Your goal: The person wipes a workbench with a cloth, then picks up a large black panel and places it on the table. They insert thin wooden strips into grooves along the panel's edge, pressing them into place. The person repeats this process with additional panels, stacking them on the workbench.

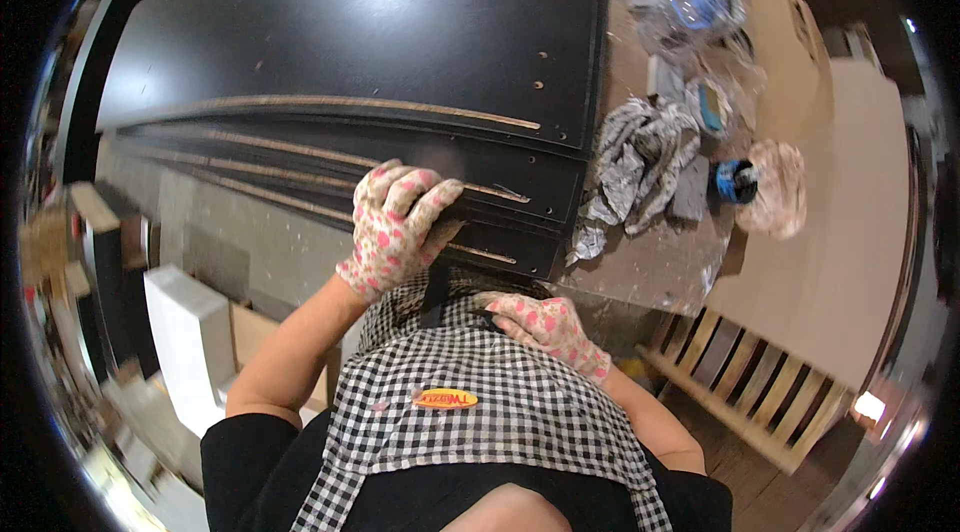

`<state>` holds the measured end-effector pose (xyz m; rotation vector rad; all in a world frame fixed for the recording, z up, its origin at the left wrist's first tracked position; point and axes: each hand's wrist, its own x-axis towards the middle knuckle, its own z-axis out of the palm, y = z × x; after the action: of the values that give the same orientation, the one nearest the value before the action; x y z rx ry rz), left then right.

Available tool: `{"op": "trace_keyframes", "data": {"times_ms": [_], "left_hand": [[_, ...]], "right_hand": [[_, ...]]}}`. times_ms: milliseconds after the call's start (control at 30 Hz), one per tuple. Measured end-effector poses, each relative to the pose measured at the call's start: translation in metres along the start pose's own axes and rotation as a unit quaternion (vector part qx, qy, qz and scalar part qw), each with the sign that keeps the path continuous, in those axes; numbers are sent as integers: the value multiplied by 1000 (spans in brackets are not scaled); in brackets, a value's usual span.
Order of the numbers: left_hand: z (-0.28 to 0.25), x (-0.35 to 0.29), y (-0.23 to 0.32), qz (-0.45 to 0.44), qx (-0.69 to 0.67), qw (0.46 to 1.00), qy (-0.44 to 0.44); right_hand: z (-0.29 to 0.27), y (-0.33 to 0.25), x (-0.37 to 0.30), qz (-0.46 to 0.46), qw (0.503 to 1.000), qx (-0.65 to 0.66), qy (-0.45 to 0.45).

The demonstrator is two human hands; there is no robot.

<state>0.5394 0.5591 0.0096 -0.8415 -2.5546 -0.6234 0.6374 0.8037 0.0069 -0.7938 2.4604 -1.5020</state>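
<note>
A stack of black panels covers the table in front of me, its near sheets fanned so that long grooves with bare brown board show. My left hand, in a white glove with pink flowers, is raised over the near edge of the stack. Its fingers are curled, and what they may hold is hidden. At my waist, close against the black-and-white checked apron, is my right hand in a matching glove. Its fingers are bent inward by something dark that I cannot make out.
Right of the stack lie crumpled grey patterned cloth, a blue-rimmed jar, a pinkish rag and clear plastic. A slatted wooden pallet sits low right, under a large beige board. A white box stands left.
</note>
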Motion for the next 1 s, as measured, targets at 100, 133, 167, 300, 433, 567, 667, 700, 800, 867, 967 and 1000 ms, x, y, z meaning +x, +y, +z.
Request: {"op": "trace_keyframes", "data": {"times_ms": [100,133,167,300,433,567,667,700,800,867,967,1000], "left_hand": [[-7,1,-9,37,-16,999,-32],[-10,2,-13,54,-22,997,-57],[-12,3,-16,63,-31,995,-72],[-21,5,-25,91,-44,987,-124],[-25,6,-30,125,-25,978,-168],[-23,7,-30,131,-15,978,-163],[-23,8,-27,123,-5,977,-177],[-25,8,-26,119,5,975,-188],[-25,8,-27,125,16,972,-196],[-24,9,-28,136,25,971,-196],[-21,11,-31,154,16,972,-176],[-20,12,-32,157,19,972,-176]], "right_hand": [[22,-18,-6,119,951,228,173],[32,-24,-6,134,935,200,261],[36,-29,-7,172,912,208,310],[69,-46,5,169,953,-20,250],[88,-62,4,245,842,146,457],[70,-40,-4,334,706,201,591],[61,-12,4,313,794,106,511],[64,-6,10,304,796,137,505],[70,5,19,305,781,162,520],[73,5,20,287,784,124,535],[76,4,22,302,758,156,557],[77,5,24,291,752,168,567]]}}
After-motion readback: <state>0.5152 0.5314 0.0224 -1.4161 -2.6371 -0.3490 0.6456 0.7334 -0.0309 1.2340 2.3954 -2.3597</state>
